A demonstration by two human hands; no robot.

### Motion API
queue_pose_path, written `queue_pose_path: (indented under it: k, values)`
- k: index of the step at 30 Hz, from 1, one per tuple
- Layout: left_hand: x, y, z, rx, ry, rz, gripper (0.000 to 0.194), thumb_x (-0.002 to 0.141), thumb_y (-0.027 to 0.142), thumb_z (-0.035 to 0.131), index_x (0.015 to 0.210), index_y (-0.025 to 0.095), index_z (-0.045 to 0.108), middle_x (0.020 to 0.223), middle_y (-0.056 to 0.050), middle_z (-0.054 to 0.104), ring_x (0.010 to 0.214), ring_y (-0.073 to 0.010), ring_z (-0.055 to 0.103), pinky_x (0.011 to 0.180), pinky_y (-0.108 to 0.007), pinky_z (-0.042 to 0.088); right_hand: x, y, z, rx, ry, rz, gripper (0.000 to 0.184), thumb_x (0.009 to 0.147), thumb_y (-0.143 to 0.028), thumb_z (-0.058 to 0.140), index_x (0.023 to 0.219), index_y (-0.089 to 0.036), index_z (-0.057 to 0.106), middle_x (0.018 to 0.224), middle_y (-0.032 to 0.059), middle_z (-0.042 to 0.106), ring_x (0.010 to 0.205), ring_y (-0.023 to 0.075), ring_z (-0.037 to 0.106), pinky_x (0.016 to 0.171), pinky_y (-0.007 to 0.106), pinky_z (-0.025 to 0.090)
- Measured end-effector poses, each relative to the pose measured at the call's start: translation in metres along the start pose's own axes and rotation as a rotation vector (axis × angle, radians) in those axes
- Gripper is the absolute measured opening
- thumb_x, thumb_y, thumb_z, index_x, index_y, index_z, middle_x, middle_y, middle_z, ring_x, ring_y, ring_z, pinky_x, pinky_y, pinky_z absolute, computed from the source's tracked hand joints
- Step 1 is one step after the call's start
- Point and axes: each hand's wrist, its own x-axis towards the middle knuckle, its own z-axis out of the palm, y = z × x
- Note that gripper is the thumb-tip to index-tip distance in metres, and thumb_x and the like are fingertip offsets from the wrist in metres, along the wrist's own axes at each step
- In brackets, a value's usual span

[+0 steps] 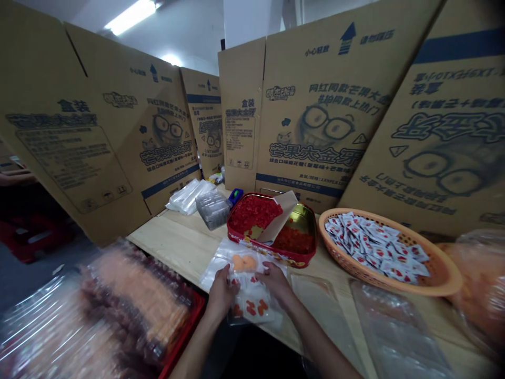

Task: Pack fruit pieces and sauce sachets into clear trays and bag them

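Observation:
My left hand [222, 290] and my right hand [275, 281] both grip a transparent plastic bag [252, 310] lying on the wooden table [173, 237]. Orange mango-shaped candies [243, 262] show through the film near its top, and smaller red-orange pieces [251, 308] lie lower down. Just beyond my hands stands a red tin tray [236, 226] holding red candy pieces [254, 213], with a tan card scoop [278, 218] resting in it. Neither hand touches the tray.
An orange wicker basket [445, 279] of small red-and-white sachets [374, 245] stands to the right. Flat transparent bags [398, 331] lie at the front right. A red crate of wrapped packs [138, 300] sits at the left. Printed cardboard cartons [315, 126] wall the table's back.

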Motion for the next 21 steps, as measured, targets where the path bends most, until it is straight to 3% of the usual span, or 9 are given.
queue_pose_path:
  k: [3,6,8,10,13,15,18,21]
  values:
    - [-0.005,0.005,0.001,-0.054,0.007,-0.044,0.066,0.066,0.025,0.060,0.127,0.007,0.042,0.112,-0.015,0.055,0.079,-0.0158,0.056,0.073,-0.029,0.046,-0.007,-0.013,0.001,0.094,-0.087,0.077,0.015,0.060,-0.025,0.059,0.070,-0.013,0.060,0.060,0.0019,0.062,0.056,0.0156,0.057,0.054,0.026,0.045]
    - [-0.019,0.019,0.000,-0.202,0.003,-0.082,0.068,0.068,0.030,0.061,0.129,0.009,0.040,0.113,-0.014,0.055,0.072,-0.0120,0.053,0.068,-0.026,0.046,-0.030,-0.023,-0.008,0.267,-0.151,0.148,0.016,0.062,-0.029,0.062,0.068,-0.014,0.059,0.058,-0.0004,0.061,0.054,0.0130,0.056,0.054,0.024,0.045]
    - [-0.030,0.033,0.001,-0.317,-0.047,-0.091,0.069,0.065,0.030,0.065,0.128,0.012,0.043,0.112,-0.012,0.056,0.073,-0.0110,0.052,0.068,-0.024,0.046,-0.049,-0.026,-0.021,0.448,-0.169,0.208,0.019,0.060,-0.028,0.068,0.070,-0.015,0.061,0.062,-0.0012,0.063,0.058,0.0126,0.058,0.056,0.023,0.046]
    - [-0.033,0.048,0.004,-0.332,-0.172,-0.061,0.065,0.067,0.033,0.065,0.126,0.013,0.047,0.108,-0.010,0.058,0.074,-0.0115,0.053,0.067,-0.024,0.046,-0.067,-0.024,-0.038,0.610,-0.126,0.264,0.021,0.058,-0.026,0.072,0.074,-0.016,0.064,0.071,-0.0002,0.066,0.066,0.0140,0.061,0.059,0.023,0.048]
    - [-0.015,0.063,0.012,-0.040,-0.356,0.205,0.045,0.082,0.037,0.048,0.120,0.014,0.054,0.102,-0.010,0.063,0.080,-0.0156,0.058,0.072,-0.027,0.047,-0.092,-0.014,-0.065,0.768,0.004,0.295,0.027,0.057,-0.026,0.075,0.081,-0.017,0.067,0.084,0.0026,0.069,0.077,0.0173,0.063,0.066,0.027,0.051]
    - [0.009,0.065,0.018,0.182,-0.380,0.410,0.036,0.082,0.031,0.047,0.113,0.016,0.060,0.109,-0.011,0.063,0.100,-0.0206,0.056,0.087,-0.033,0.043,-0.105,-0.004,-0.084,0.866,0.087,0.306,0.030,0.055,-0.026,0.077,0.083,-0.017,0.068,0.084,0.0036,0.070,0.077,0.0191,0.064,0.070,0.030,0.052]
    - [0.042,0.056,0.026,0.305,-0.400,0.511,0.030,0.070,0.019,0.063,0.100,0.021,0.066,0.123,-0.009,0.056,0.124,-0.0266,0.039,0.103,-0.042,0.028,-0.122,0.010,-0.113,0.951,0.225,0.332,0.032,0.051,-0.024,0.080,0.080,-0.018,0.069,0.079,0.0028,0.070,0.072,0.0204,0.065,0.070,0.032,0.053]
    - [0.056,0.039,0.031,0.394,-0.440,0.556,0.022,0.070,0.016,0.061,0.089,0.023,0.069,0.117,-0.008,0.061,0.121,-0.0273,0.044,0.103,-0.047,0.026,-0.134,0.019,-0.136,0.972,0.337,0.323,0.030,0.048,-0.023,0.081,0.075,-0.018,0.068,0.075,0.0022,0.070,0.069,0.0206,0.066,0.067,0.032,0.054]
